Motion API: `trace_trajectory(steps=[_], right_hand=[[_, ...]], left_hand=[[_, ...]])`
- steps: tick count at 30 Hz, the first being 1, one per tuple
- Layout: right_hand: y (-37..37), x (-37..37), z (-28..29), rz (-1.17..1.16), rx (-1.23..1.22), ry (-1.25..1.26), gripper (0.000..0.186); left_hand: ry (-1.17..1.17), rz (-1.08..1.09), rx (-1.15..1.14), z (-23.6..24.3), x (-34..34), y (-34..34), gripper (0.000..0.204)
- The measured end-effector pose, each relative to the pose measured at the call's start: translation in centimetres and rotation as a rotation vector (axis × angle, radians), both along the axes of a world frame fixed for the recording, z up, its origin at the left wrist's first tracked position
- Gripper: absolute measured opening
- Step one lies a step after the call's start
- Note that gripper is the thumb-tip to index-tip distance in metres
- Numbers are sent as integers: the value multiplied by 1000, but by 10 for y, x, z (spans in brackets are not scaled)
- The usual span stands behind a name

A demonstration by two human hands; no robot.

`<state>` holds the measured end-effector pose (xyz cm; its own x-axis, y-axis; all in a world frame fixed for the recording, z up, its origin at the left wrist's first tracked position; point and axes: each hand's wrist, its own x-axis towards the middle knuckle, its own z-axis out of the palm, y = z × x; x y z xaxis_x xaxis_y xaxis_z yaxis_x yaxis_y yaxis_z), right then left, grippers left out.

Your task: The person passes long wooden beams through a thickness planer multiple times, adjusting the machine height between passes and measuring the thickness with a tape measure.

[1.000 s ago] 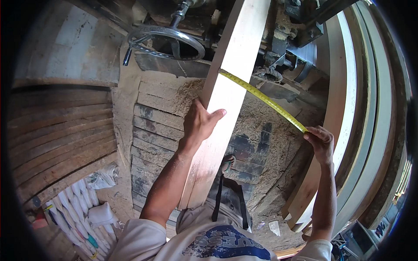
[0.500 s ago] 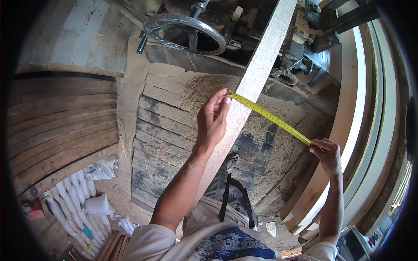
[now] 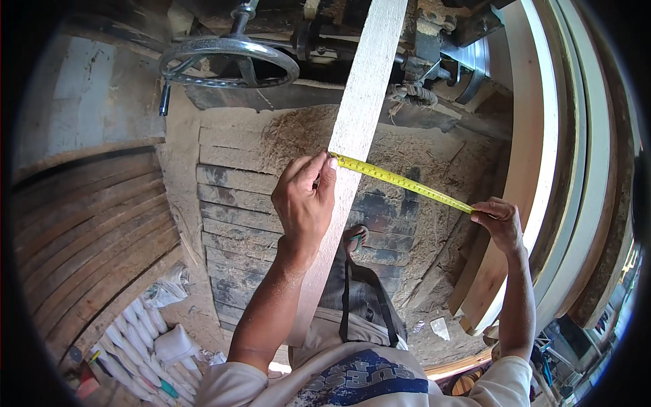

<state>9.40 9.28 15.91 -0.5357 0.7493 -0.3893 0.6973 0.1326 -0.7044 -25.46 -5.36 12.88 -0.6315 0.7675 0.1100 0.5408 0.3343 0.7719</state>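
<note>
Measuring across pale wooden plank (image 3: 359,115) with yellow tape measure (image 3: 400,180).
Left hand (image 3: 303,203) pinching tape end against plank edge; right hand (image 3: 500,220) closed on tape, probably its case, well right of plank.

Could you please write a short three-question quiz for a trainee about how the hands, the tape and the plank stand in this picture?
1. True or false: the left hand pins the end of the yellow tape measure against the pale plank.
2. Which hand holds the tape's far end, off to the side of the plank? A) left hand B) right hand C) neither
3. Fill in: above the plank's left side sits a round metal ______.

Key: 1 true; 2 B; 3 handwheel.
</note>
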Motion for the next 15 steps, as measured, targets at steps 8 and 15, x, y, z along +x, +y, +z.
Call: trace_trajectory(steps=[8,15], right_hand=[[1,-6,3,7,20,-5,18],[59,-35,5,-51,146,-38,18]], left_hand=[[-4,-8,2,-3,0,-1,24],[-92,-29,-23,-2,-32,82,29]])
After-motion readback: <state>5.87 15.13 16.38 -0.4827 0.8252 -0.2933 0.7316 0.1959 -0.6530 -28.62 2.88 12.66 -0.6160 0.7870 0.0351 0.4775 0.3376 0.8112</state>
